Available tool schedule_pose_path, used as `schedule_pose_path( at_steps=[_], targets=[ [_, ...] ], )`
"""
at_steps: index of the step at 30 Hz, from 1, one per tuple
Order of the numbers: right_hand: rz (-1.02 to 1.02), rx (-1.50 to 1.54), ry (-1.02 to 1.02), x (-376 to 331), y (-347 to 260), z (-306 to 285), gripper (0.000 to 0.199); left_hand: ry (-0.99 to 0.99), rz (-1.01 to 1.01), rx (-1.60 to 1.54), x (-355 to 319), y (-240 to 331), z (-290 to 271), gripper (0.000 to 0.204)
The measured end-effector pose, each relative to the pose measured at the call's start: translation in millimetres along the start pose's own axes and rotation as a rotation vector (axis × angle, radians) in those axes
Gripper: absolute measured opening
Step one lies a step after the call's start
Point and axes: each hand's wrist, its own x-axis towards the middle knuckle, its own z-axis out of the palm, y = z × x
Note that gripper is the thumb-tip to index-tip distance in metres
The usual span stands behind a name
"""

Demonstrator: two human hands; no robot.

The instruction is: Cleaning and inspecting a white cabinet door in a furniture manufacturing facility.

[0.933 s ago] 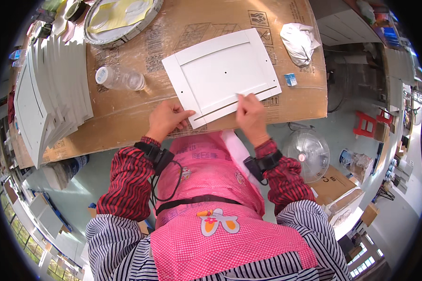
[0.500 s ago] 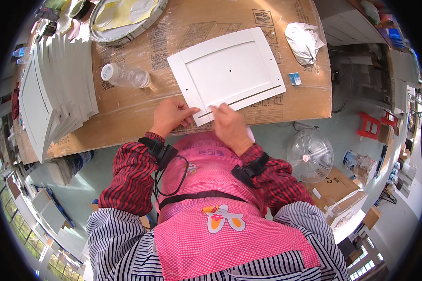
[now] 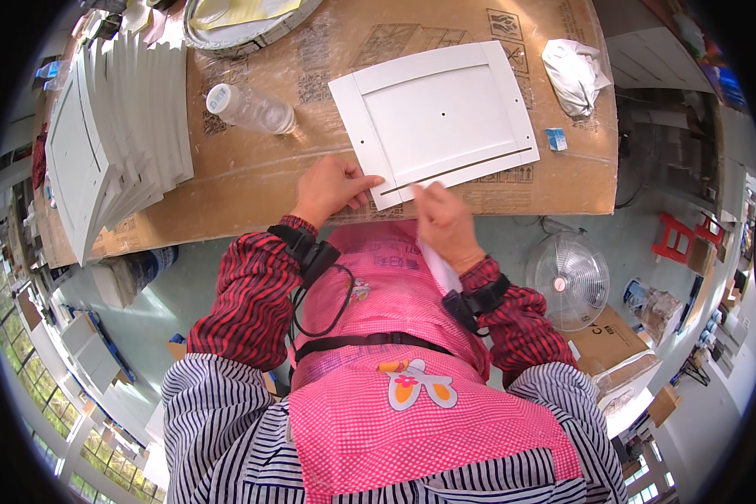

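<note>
A white panel (image 3: 433, 109) with a recessed middle, a long dark slot along its near edge and a few small holes lies tilted on the cardboard-covered table. My left hand (image 3: 332, 186) is at its near left corner, thumb on top and the other fingers curled at the edge. Over the slot's left end is my right hand (image 3: 447, 225), closed and slightly blurred. A strip of white cloth (image 3: 437, 273) hangs below that hand and appears to be held in it; the fingertips' exact grip is hidden.
Several similar white panels (image 3: 113, 139) stand stacked at the left. A clear bottle (image 3: 256, 111) lies beyond my left hand, near a round tub (image 3: 252, 32). A crumpled white cloth (image 3: 576, 77) and small blue box (image 3: 556, 139) lie right. A fan (image 3: 568, 281) stands below the table's right side.
The whole view has shifted, so the table and panel appear farther right and slightly higher. My right hand has drawn slightly back from the slot, and more white cloth shows beneath it.
</note>
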Motion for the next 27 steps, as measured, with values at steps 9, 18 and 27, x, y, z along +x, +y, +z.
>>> schedule_pose_path(
  at_steps=[9,18,27],
  targets=[
    [-0.087,0.033,-0.014,-11.5,-20.6,11.2,0.024,-0.014,0.006,0.037,4.4,1.0,2.3,0.038],
    [0.283,-0.197,0.291,3.6,61.8,-47.4,0.019,-0.013,-0.019,0.01,-3.0,2.2,-1.2,0.038],
    [0.149,-0.097,0.071,18.9,40.7,-32.6,0.023,0.068,0.036,0.041,-4.6,0.5,7.8,0.037]
  ],
)
